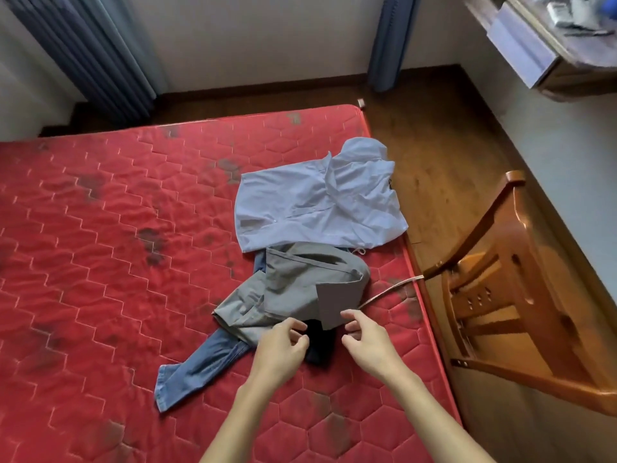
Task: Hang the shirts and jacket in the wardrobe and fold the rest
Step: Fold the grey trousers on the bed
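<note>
A pile of clothes lies near the right edge of the red mattress [100,228]. A light blue shirt [317,202] is spread at the far end. A grey-green garment [300,289] lies crumpled below it, over blue jeans [200,365] whose leg stretches toward the lower left. A dark garment [322,345] peeks out between my hands. My left hand [283,349] hovers over the near edge of the grey-green garment with loosely curled fingers that hold nothing. My right hand [367,342] is beside it, fingers loosely curled just above the cloth, also holding nothing.
A wooden chair [521,295] stands on the wood floor tight against the mattress's right edge. A thin pale strap [390,290] runs from the clothes toward the chair. Blue curtains [100,51] hang at the back. A drawer unit [521,45] sits at the upper right.
</note>
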Available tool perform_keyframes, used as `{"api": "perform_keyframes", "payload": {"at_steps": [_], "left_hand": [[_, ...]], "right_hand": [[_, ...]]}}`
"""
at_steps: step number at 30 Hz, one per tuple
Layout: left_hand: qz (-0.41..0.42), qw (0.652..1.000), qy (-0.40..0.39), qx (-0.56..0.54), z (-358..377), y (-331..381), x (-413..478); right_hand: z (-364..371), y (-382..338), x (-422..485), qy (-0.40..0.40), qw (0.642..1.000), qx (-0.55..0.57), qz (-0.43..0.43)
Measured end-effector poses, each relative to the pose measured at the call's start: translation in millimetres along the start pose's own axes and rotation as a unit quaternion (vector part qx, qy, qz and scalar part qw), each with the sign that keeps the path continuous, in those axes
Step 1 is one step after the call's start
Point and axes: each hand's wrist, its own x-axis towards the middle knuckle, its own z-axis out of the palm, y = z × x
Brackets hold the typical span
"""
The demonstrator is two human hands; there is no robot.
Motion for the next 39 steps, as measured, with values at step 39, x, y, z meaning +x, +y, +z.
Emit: {"api": "perform_keyframes", "payload": {"at_steps": [39], "left_hand": [[-0.019, 0.922, -0.357, -0.146, 36.6, -5.1, -41.2]], "right_hand": [[40.1, -12.0, 1.9, -0.283, 0.925, 0.226, 0.114]]}}
